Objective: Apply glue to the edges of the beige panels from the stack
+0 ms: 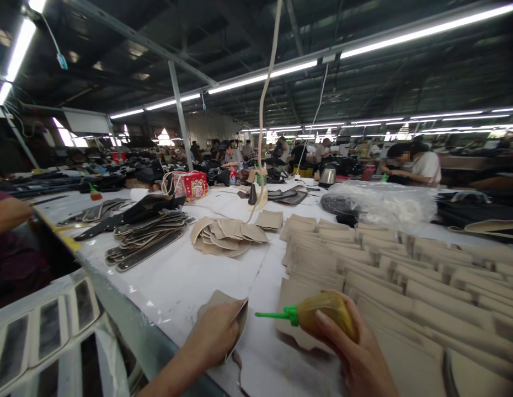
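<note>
My left hand grips a beige leather piece near the table's front edge, its right side bent up. In my right hand is a yellow squeeze bottle, held on its side. Its green nozzle points left toward the raised edge of the piece, with a small gap between them. Under the bottle lies another flat beige piece. Many overlapping beige pieces cover the table to the right of my right hand.
A loose pile of beige pieces lies ahead, with a stack of dark panels to its left. Farther back are a red box, a kettle and clear plastic bags. A hose hangs down. Another person's arm is at left.
</note>
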`<action>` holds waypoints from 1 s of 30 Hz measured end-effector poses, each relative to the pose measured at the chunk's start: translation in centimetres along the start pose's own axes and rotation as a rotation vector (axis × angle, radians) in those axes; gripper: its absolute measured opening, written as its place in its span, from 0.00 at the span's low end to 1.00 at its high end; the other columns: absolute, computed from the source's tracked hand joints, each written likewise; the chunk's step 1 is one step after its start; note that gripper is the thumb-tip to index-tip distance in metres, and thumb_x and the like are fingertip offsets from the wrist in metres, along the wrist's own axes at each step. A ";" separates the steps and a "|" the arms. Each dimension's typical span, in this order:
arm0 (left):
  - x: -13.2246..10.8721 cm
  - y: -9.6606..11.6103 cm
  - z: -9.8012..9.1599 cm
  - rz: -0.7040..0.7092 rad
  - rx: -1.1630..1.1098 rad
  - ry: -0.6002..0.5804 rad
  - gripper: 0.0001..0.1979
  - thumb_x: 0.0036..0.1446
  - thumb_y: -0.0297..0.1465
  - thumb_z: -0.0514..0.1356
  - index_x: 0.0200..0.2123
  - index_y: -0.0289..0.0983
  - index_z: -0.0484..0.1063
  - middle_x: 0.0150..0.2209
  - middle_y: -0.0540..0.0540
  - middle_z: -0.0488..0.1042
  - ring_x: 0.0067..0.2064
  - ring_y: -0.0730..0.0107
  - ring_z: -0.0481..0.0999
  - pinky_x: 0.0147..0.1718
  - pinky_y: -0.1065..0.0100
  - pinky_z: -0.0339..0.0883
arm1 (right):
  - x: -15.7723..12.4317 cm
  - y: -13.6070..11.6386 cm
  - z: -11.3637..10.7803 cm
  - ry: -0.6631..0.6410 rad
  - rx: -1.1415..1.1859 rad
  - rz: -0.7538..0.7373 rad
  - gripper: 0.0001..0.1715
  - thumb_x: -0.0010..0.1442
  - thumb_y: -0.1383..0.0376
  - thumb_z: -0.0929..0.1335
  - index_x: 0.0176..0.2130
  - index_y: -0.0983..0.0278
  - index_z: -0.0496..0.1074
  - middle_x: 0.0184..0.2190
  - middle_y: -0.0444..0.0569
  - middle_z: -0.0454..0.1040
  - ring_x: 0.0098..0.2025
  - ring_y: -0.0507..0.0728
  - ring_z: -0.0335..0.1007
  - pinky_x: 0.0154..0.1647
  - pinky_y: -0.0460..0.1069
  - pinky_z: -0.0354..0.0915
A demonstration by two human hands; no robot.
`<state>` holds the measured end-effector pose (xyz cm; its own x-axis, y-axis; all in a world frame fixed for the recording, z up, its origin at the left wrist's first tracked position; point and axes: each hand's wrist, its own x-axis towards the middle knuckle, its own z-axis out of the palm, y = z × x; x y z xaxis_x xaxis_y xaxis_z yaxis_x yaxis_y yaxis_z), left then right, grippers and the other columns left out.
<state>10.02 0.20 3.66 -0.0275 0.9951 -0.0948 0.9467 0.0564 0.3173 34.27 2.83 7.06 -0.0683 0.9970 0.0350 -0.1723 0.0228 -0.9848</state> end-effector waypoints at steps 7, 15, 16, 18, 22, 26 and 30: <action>-0.6 0.2 2.1 -0.003 -0.143 0.066 0.27 0.57 0.26 0.47 0.59 0.46 0.65 0.46 0.47 0.76 0.48 0.63 0.74 0.49 0.64 0.64 | 0.4 0.2 1.8 -0.038 -0.362 -0.161 0.36 0.47 0.46 0.73 0.50 0.60 0.65 0.38 0.47 0.73 0.39 0.63 0.71 0.36 0.53 0.68; -0.4 0.1 2.6 -0.029 -0.163 0.069 0.24 0.59 0.28 0.46 0.57 0.44 0.67 0.44 0.45 0.75 0.44 0.63 0.74 0.45 0.65 0.64 | 2.3 2.3 2.9 -0.141 -0.636 -0.355 0.32 0.53 0.49 0.71 0.51 0.60 0.65 0.44 0.50 0.73 0.44 0.65 0.69 0.49 0.57 0.63; -0.4 0.2 2.6 -0.039 -0.155 0.066 0.24 0.60 0.28 0.46 0.57 0.44 0.67 0.44 0.45 0.75 0.44 0.63 0.74 0.44 0.65 0.64 | 2.6 2.6 3.0 -0.144 -0.646 -0.379 0.31 0.54 0.49 0.71 0.51 0.61 0.65 0.44 0.51 0.73 0.44 0.64 0.69 0.49 0.57 0.63; -0.5 0.3 2.5 -0.052 -0.140 0.055 0.23 0.61 0.29 0.45 0.57 0.44 0.66 0.44 0.45 0.74 0.44 0.63 0.74 0.44 0.66 0.64 | 2.8 3.0 3.1 -0.129 -0.660 -0.424 0.30 0.55 0.49 0.71 0.52 0.60 0.65 0.45 0.51 0.73 0.45 0.64 0.70 0.49 0.56 0.63; -0.6 0.4 2.6 -0.064 -0.115 0.038 0.22 0.61 0.31 0.46 0.57 0.45 0.66 0.43 0.45 0.74 0.43 0.62 0.75 0.42 0.66 0.64 | 3.0 3.5 2.7 -0.173 -0.698 -0.429 0.29 0.56 0.51 0.70 0.52 0.60 0.64 0.46 0.50 0.72 0.44 0.63 0.70 0.46 0.55 0.64; -0.6 0.3 2.9 -0.062 -0.104 0.050 0.23 0.61 0.31 0.46 0.58 0.47 0.64 0.43 0.46 0.73 0.42 0.62 0.75 0.41 0.66 0.65 | 3.0 3.2 2.4 -0.197 -0.711 -0.345 0.30 0.55 0.49 0.70 0.52 0.60 0.63 0.42 0.48 0.74 0.42 0.63 0.71 0.43 0.54 0.65; -0.6 0.4 2.9 -0.051 -0.111 0.052 0.22 0.62 0.31 0.46 0.58 0.46 0.65 0.43 0.45 0.73 0.42 0.63 0.74 0.42 0.66 0.64 | 3.0 3.1 2.6 -0.132 -0.700 -0.347 0.31 0.55 0.47 0.70 0.52 0.60 0.63 0.43 0.49 0.73 0.43 0.64 0.70 0.45 0.56 0.64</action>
<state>11.32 -0.61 1.13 -0.0943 0.9934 -0.0652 0.9024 0.1130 0.4158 31.02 5.68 4.55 -0.2477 0.9086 0.3364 0.4503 0.4154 -0.7904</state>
